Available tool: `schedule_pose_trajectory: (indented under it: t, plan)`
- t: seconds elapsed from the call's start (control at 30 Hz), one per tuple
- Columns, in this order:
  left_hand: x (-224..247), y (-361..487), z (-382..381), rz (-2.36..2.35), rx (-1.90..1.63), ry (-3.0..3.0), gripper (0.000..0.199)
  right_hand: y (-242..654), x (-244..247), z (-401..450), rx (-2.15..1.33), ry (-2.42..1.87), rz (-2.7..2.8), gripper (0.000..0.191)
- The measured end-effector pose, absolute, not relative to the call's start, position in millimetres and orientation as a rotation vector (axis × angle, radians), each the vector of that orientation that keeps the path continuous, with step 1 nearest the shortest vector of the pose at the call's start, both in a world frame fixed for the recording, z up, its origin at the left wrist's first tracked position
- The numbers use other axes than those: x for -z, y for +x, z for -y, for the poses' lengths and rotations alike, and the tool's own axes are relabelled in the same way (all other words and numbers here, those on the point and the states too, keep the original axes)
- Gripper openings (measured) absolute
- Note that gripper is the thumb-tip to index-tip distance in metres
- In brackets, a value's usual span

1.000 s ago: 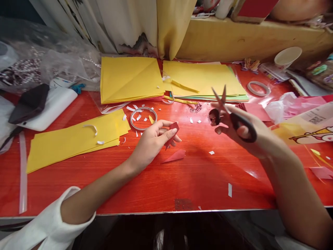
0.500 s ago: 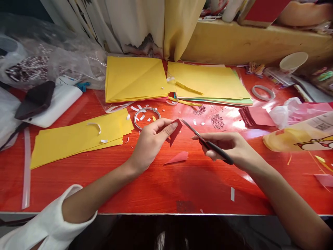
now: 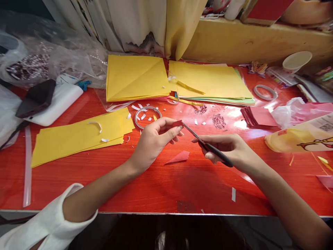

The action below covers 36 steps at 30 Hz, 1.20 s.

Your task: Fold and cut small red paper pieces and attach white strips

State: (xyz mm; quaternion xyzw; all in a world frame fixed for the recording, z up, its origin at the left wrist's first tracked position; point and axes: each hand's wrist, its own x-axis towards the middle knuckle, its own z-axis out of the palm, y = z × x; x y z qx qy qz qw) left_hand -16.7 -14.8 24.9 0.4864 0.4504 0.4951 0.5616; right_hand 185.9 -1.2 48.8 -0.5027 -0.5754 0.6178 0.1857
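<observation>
Your left hand [image 3: 153, 139] is pinching a small folded red paper piece [image 3: 177, 123] just right of the silver tape ring [image 3: 147, 113] on the glossy red table [image 3: 145, 180]. Your right hand [image 3: 231, 149] is wrapped around black-handled scissors [image 3: 208, 146], blade tips touching that paper.

so the left hand [image 3: 153, 139] has a small folded paper [image 3: 177, 123] pinched over the desk [image 3: 156, 187], scissors [image 3: 208, 146] in the right hand [image 3: 231, 149] touching it from the right. a cut scrap [image 3: 179, 157] lies just in front. tape ring [image 3: 147, 114] behind the left hand, paper stacks [image 3: 135, 78] further back.
</observation>
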Motion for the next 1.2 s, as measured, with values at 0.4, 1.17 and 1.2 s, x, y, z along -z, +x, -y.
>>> schedule_pose_trajectory:
  t: [0.4, 1.17, 1.2]
  plan:
    - [-28, -18, 16, -1.087, -1.154, 1.206, 0.025, 187, -34, 5, -1.76, -1.346, 1.626, 0.044]
    - [-28, -19, 15, -1.088, -1.087, 1.284, 0.021, 187, -35, 6, -1.861, -1.267, 1.667, 0.055]
    - [-28, -19, 15, -1.09, -1.082, 1.286, 0.021, 187, -35, 6, -1.861, -1.265, 1.666, 0.054]
